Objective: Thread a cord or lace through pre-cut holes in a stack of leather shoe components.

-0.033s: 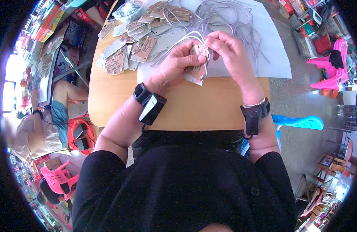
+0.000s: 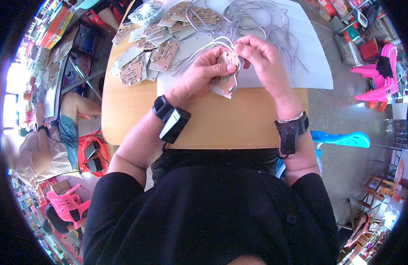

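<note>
My left hand [image 2: 203,73] is closed on a tan printed circuit board [image 2: 223,85], thumb on its face, above the near part of the table. White cord [image 2: 220,39] loops over the top of this board and runs down its right edge to a lower corner. Fingers bent in a pinch, my right hand [image 2: 263,62] is on the cord at the board's upper right; its fingertips are partly hidden. Left of my hands lies a heap of similar circuit boards [image 2: 164,55], some tan side up, others pale side up. Beyond them spreads a tangle of grey-white cords [image 2: 257,22].
The cords lie on a white sheet [image 2: 316,73] over a wooden table [image 2: 204,128]. A clear bag of small parts [image 2: 146,12] sits at the far left. Another person [image 2: 45,150] sits to the left. A blue stool [image 2: 345,139] and a pink chair [image 2: 385,75] stand right.
</note>
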{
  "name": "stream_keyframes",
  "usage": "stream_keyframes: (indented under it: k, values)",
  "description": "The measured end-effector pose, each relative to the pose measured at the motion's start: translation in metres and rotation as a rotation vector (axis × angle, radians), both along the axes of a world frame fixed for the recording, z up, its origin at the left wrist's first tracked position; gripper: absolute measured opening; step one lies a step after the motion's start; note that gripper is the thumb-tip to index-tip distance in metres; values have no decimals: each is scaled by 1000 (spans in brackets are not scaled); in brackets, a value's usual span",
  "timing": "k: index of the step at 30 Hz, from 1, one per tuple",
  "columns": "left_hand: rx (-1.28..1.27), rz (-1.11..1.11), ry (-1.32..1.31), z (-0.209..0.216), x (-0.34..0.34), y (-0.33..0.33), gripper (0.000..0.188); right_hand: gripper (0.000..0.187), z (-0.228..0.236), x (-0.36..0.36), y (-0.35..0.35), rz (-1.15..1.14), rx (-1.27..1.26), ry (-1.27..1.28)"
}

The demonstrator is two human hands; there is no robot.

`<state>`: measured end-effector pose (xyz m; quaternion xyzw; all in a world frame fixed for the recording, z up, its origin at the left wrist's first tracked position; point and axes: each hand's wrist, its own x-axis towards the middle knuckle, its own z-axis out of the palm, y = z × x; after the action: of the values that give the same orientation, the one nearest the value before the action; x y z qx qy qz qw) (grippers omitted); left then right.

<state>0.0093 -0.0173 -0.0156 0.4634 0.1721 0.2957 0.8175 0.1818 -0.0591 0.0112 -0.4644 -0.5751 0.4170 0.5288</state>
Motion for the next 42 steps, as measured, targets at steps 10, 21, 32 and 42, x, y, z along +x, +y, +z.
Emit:
stream_keyframes:
  k: [10, 21, 32, 42]
  values:
    - [102, -58, 205, 9, 1, -5, 22, 16, -8, 5, 3, 36, -172, 397]
    - [245, -34, 332, 8, 3, -7, 24, 17, -7, 10, 4, 55, -231, 171]
    - [290, 11, 461, 5, 3, -4, 28, 19, -13, 11, 6, 9, -248, 13]
    - [179, 7, 303, 5, 7, -13, 26, 14, -22, -1, 8, -247, -114, 443]
